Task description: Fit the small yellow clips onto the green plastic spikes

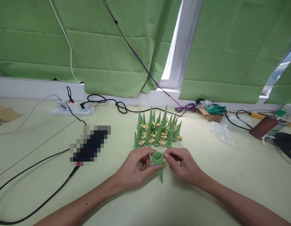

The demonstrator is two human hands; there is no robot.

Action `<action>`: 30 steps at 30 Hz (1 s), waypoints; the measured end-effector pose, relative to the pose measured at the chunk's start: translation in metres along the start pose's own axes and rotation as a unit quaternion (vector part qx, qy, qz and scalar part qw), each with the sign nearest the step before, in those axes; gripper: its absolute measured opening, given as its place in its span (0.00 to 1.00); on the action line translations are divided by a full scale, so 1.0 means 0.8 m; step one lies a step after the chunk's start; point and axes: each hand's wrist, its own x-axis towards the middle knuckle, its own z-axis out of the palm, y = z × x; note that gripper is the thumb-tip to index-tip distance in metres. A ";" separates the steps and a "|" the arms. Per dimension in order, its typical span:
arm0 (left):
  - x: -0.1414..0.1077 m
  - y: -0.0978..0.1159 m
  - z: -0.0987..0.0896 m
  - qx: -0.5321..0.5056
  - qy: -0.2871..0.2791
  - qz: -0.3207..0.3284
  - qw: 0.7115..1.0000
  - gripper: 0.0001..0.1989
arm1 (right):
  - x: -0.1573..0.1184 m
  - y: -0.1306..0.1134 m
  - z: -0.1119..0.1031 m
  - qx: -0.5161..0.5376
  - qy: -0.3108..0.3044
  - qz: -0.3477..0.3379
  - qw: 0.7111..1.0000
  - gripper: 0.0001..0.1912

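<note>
A green plant watering spike (157, 158) is in my left hand (138, 163), whose thumb and fingers close round its threaded collar. The collar's round opening faces up toward me, and the tapered point hangs down below it. My right hand (183, 163) pinches at the collar's right side, where a bit of a small yellow valve (164, 160) shows between the fingertips. The fingers hide most of that valve. Just beyond my hands stands a cluster of several green watering spikes (157, 136), points up, with yellow valves on their sides.
A blurred dark phone-like device (91, 146) lies on the left with a black cable. Behind it sits a white power strip (72, 109). Toward the back right are a small cardboard box (210, 114), a clear plastic bag (222, 133) and a brown bottle-like object (264, 127).
</note>
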 end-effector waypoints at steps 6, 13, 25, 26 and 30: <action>-0.007 -0.001 0.000 0.060 0.008 0.102 0.993 0.10 | -0.003 -0.003 0.000 0.008 0.009 -0.005 1.000 0.18; -0.011 -0.005 -0.001 0.134 0.015 0.217 0.967 0.21 | -0.001 0.001 0.001 0.026 -0.005 0.017 0.999 0.17; -0.007 -0.012 0.002 0.152 0.022 0.167 0.974 0.18 | -0.001 0.004 0.002 0.072 0.002 0.047 0.996 0.16; -0.007 -0.013 0.003 0.138 0.022 0.143 0.980 0.17 | -0.001 0.005 0.002 0.074 0.010 0.047 0.996 0.16; -0.005 -0.008 0.002 0.064 0.040 0.029 0.997 0.06 | -0.001 0.005 0.001 0.047 0.056 0.027 0.997 0.16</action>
